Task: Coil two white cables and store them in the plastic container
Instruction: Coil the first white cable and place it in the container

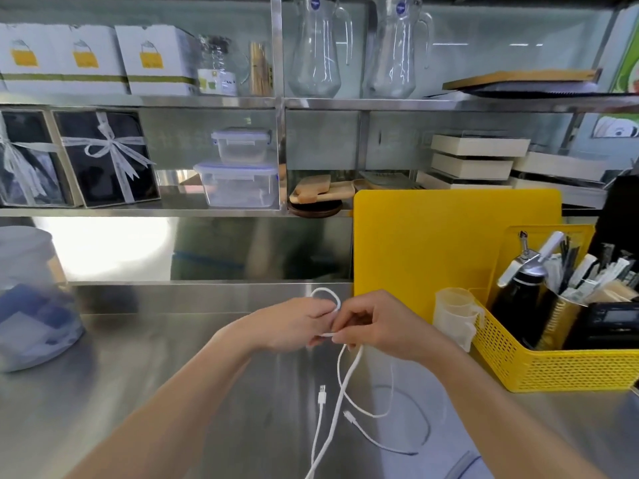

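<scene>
Above the steel counter (173, 392), my left hand (294, 323) and my right hand (377, 323) meet and both pinch a white cable (340, 395). A small loop of it (326, 294) stands up over my left fingers. The rest hangs down in long strands toward the front edge. A second white cable (377, 440) lies on the counter below my hands, its small plug near the middle. A USB plug (322, 395) lies beside the strands. Two clear plastic containers with lids, a small one (241, 145) stacked on a large one (238, 184), stand on the middle shelf.
A yellow mesh basket (553, 371) with a dispenser and utensils stands at the right, a plastic measuring cup (453, 316) beside it. A yellow cutting board (432, 243) leans behind. A frosted tub (31, 299) sits at the left. Glass pitchers (316, 46) and boxes fill the shelves.
</scene>
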Demonstrator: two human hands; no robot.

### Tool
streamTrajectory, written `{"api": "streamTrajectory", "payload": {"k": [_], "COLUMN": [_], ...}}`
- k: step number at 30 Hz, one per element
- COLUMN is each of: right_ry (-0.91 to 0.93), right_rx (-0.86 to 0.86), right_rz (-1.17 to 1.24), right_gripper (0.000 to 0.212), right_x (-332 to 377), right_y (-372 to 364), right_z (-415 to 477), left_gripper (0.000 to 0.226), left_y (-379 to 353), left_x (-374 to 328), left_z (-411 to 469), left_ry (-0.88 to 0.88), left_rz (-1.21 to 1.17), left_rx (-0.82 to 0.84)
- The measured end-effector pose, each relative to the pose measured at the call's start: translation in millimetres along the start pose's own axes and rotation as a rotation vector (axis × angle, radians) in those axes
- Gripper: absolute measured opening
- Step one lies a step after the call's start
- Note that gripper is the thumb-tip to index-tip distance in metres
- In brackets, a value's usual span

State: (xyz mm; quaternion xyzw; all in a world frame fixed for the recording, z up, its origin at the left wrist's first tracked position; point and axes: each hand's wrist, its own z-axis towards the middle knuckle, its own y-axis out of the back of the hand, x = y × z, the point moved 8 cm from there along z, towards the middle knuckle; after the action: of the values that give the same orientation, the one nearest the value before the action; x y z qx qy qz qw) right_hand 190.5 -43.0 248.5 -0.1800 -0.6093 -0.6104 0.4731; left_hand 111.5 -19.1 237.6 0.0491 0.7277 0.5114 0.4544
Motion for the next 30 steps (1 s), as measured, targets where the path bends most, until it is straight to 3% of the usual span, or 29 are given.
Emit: {"api": "streamTrajectory", "payload": {"k": [3,6,8,10,12,14,18,22,25,30], "right_ry": [0.026,-0.035,-0.063,-0.023,0.03,0.013,-0.074,-0.138,-0.172,-0.145], "right_rx": [-0.022,0.008,-0.027,-0.277,-0.558,-0.654,-0.498,-0.28,-0.094,-0.193], "right_rz": [0.119,0.237,0.164,0.021,0.109,0.225,0.108,0.331,0.253,0.225], "right_gripper": [0.01,0.012,0.016,0.019,0.012,0.019,0.022,0.017,0.016,0.01], "right_x": [-5,-19,-32,-38,-45,-59,-71,-71,-65,-59], "right_y": [7,8,11,31,52,58,42,27,9,12], "right_z": [-5,-8,-8,-12,-25,-33,-28,-22,-15,-4], "left_gripper": [0.032,0.028,0.027,0.028,0.03,0.034,0.03,0.029,0.027,0.027], "left_y": [5,9,12,17,19,19,17,11,8,7], "left_x": [-4,5,12,20,25,28,30,32,31,33], "left_z": [-10,-12,-9,-7,-4,-2,4,11,15,17], "left_ry": [-0.027,-0.035,-0.028,-0.015,-0.013,-0.004,-0.009,-0.01,-0.01,0.018], "left_rz": [-0.227,-0.141,-0.125,-0.134,-0.123,-0.084,-0.05,-0.002,0.028,0.081], "left_rx": [0.07,0.077,0.014,-0.064,-0.099,-0.107,-0.112,-0.084,-0.07,-0.041]}}
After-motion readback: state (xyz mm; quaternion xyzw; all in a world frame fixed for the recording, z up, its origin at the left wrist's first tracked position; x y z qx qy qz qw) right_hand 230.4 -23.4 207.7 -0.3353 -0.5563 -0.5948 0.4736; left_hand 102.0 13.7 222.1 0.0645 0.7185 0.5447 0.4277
